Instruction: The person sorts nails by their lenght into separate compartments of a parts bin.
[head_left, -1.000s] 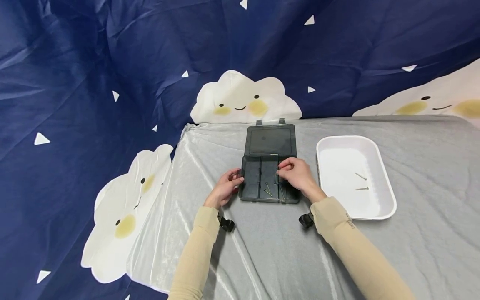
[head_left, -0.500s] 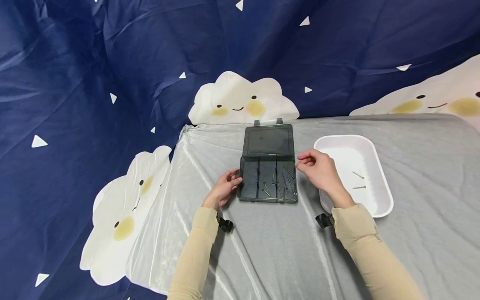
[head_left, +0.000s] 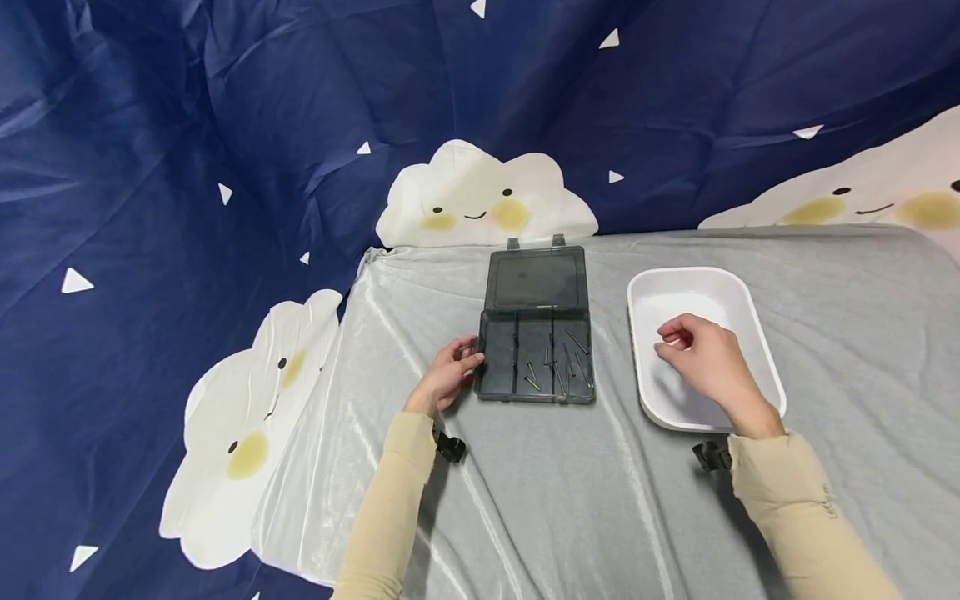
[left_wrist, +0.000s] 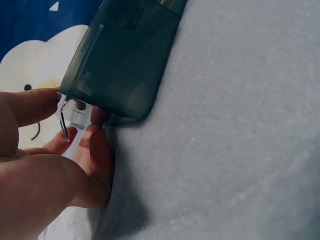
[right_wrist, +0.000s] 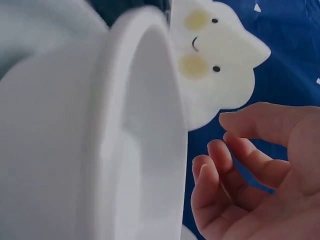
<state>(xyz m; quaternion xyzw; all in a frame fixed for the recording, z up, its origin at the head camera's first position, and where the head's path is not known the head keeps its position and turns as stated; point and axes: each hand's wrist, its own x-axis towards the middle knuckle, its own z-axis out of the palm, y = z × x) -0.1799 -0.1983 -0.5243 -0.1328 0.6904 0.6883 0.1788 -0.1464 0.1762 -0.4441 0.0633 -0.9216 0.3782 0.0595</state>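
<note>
A dark translucent compartment box (head_left: 495, 358) lies on the cloth with its lid (head_left: 537, 279) folded back. Several screws (head_left: 577, 367) lie in its right compartment, and a few more in the middle one. My left hand (head_left: 448, 377) holds the box's left side; the left wrist view has the thumb (left_wrist: 37, 105) at the edge and curled fingers (left_wrist: 97, 155) below. My right hand (head_left: 708, 358) hovers over the white tray (head_left: 675, 404), fingers loosely bent. In the right wrist view, nothing shows between thumb and fingertips. The screws in the tray are hidden behind this hand.
Grey cloth (head_left: 540, 483) covers the table under both containers. A dark blue curtain (head_left: 300, 100) with smiling clouds (head_left: 487, 200) hangs behind and to the left. A strip of cloth separates the box from the tray.
My right hand has left the box's right compartment and moved right, over the tray. Screws in that compartment are now uncovered. The left hand has stayed at the box's left side.
</note>
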